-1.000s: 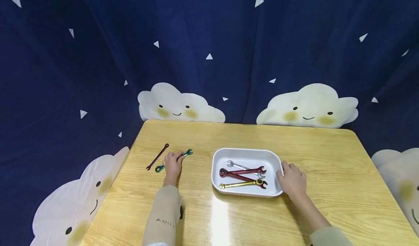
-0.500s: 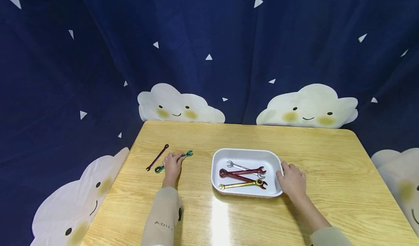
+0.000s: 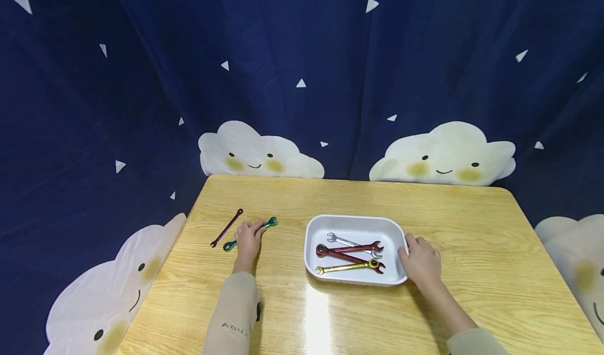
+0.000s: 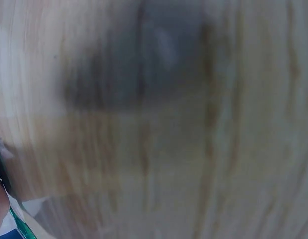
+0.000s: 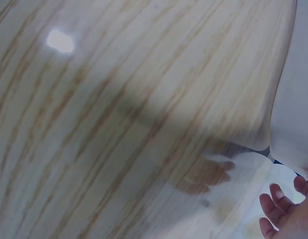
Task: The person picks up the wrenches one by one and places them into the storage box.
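Observation:
On the left of the head view, my left hand (image 3: 247,242) pinches the middle of a green combination wrench (image 3: 270,222), whose two ends stick out on either side of the fingers. Left of it lies a thin purple wrench (image 3: 227,228). My right hand (image 3: 422,260) grips the right end of a white plastic tray (image 3: 349,218), thumb over the rim and fingers outside. A silver wrench (image 3: 343,240), two red wrenches (image 3: 349,248) and a yellow wrench (image 3: 344,267) lie crossed inside. In the left wrist view, only a sliver of the green wrench (image 4: 22,225) shows.
A wooden table (image 3: 481,239) carries everything, with a bright light reflection in front of the tray. Behind it hangs a dark blue curtain (image 3: 349,56) printed with white clouds and triangles.
Hardly anything moves. The left forearm shifts slightly left, while the left hand stays at the green wrench. The right hand and the tray hold their place.

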{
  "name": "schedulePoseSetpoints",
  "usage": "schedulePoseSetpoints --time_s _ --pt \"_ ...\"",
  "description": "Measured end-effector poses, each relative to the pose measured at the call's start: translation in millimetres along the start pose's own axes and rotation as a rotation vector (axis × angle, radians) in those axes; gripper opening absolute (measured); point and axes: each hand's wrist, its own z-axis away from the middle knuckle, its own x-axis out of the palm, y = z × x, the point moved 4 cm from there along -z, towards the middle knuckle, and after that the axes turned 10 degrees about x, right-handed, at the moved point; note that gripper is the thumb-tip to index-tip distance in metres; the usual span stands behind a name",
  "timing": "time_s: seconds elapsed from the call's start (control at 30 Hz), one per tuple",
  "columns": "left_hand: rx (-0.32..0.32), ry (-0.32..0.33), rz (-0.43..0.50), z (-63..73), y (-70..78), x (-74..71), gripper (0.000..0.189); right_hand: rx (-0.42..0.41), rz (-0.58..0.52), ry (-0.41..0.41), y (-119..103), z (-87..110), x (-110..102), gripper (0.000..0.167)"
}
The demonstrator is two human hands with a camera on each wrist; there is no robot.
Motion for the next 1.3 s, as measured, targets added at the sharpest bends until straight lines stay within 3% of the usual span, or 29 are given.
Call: schedulePoseSetpoints --time_s 0.67,1.03,1.3 --pt "0.049 0.021 0.017 1.5 13.1 7.3 0.028 -0.004 0.006 0.003 0.5 0.0 0.9 0.032" --pt "0.071 0.020 0.021 -6.6 32.6 8.8 0.028 -0.002 0.004 0.006 1.4 -0.9 1.8 0.031" --pt "0.141 0.027 0.021 -10.5 51.5 11.0 0.025 -0.003 0.004 0.003 1.1 -1.1 1.6 0.030"
